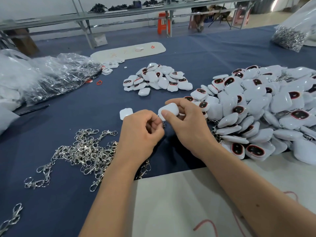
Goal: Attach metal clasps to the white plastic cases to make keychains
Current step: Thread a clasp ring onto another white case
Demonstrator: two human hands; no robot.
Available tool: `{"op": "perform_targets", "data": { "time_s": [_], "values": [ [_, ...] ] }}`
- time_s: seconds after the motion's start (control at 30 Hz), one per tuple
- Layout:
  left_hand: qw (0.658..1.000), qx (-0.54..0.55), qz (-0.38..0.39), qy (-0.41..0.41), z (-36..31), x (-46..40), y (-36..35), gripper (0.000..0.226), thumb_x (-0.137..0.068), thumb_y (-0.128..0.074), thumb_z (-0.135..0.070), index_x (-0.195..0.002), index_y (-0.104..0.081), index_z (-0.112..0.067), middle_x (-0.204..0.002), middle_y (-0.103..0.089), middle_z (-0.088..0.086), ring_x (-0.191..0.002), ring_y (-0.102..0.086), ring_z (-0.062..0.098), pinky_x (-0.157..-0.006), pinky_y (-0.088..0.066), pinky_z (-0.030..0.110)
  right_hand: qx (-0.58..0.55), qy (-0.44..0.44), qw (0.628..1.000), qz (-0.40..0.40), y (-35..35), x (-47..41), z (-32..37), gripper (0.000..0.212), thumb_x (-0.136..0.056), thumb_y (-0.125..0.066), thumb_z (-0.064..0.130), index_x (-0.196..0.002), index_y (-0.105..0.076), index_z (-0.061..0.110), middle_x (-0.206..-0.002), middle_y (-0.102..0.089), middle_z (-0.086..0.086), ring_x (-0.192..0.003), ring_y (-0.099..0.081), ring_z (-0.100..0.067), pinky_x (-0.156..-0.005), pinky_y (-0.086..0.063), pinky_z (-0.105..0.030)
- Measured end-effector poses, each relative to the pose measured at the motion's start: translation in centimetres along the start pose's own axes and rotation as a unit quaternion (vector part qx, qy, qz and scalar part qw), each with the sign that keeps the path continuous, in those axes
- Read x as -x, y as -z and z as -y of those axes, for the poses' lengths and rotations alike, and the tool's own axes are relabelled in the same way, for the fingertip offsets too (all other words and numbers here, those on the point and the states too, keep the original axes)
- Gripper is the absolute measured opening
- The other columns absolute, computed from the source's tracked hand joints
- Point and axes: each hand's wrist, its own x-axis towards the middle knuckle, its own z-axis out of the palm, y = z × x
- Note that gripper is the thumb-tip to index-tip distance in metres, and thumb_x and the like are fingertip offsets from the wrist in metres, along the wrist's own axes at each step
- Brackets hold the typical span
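Our right hand [186,124] pinches a glossy white rounded plastic case [168,110] above the blue cloth-covered table [85,108]. Our left hand [142,132] curls on a small silver metal clasp [164,125] at its lower edge. Risk: the clasp slips off, its attachment point hidden.

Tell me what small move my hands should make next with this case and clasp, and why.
Probably ease the metal clasp pinched in the left hand onto the lower corner of the white case that the right hand holds. The clasp sits right at that corner, but whether it is already hooked on is hidden by the fingers.
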Motion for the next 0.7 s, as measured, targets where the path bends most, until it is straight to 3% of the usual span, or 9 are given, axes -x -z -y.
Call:
{"op": "perform_targets", "data": {
  "time_s": [0.13,0.23,0.53,0.7],
  "values": [
    [1.000,-0.013,0.004,-0.005,0.13,0.04,0.13,0.011,-0.077,-0.066,-0.009,-0.074,-0.066,-0.020,-0.074,-0.064,-0.011,-0.058,-0.056,0.010,-0.056,-0.042,0.012,0.045,0.020,0.999,0.022,-0.25,-0.02,0.06,0.024,-0.101,-0.057,0.019,-0.125,-0.063,0.023,-0.088,-0.063,0.007,-0.068,-0.050,-0.001,-0.067,-0.041,-0.013],
    [1.000,-0.018,0.003,-0.011,0.05,0.00,0.17,0.012,-0.076,-0.064,-0.010,-0.072,-0.064,-0.021,-0.069,-0.062,-0.011,-0.057,-0.054,0.008,-0.056,-0.040,0.011,0.047,0.014,0.999,0.019,-0.02,-0.14,-0.02,0.023,-0.102,-0.052,0.018,-0.122,-0.062,0.022,-0.084,-0.060,0.006,-0.064,-0.048,0.001,-0.062,-0.041,-0.011],
    [0.999,-0.037,0.022,-0.022,-0.10,0.12,0.14,0.018,-0.075,-0.064,-0.007,-0.072,-0.062,-0.024,-0.070,-0.062,-0.012,-0.061,-0.056,0.010,-0.058,-0.041,0.012,0.045,-0.001,0.999,0.020,-0.23,-0.49,-0.26,0.021,-0.094,-0.054,0.012,-0.108,-0.068,0.018,-0.061,-0.052,0.016,-0.049,-0.044,0.000,-0.047,-0.033,-0.009],
    [0.998,-0.052,0.018,-0.019,-0.14,0.22,0.18,0.024,-0.077,-0.067,-0.002,-0.072,-0.062,-0.024,-0.068,-0.061,-0.012,-0.061,-0.056,0.010,-0.058,-0.041,0.013,0.048,0.005,0.999,0.026,-0.14,-0.46,-0.15,0.019,-0.090,-0.056,0.010,-0.102,-0.068,0.018,-0.055,-0.052,0.028,-0.048,-0.045,0.001,-0.047,-0.034,-0.009]
  ]
}}
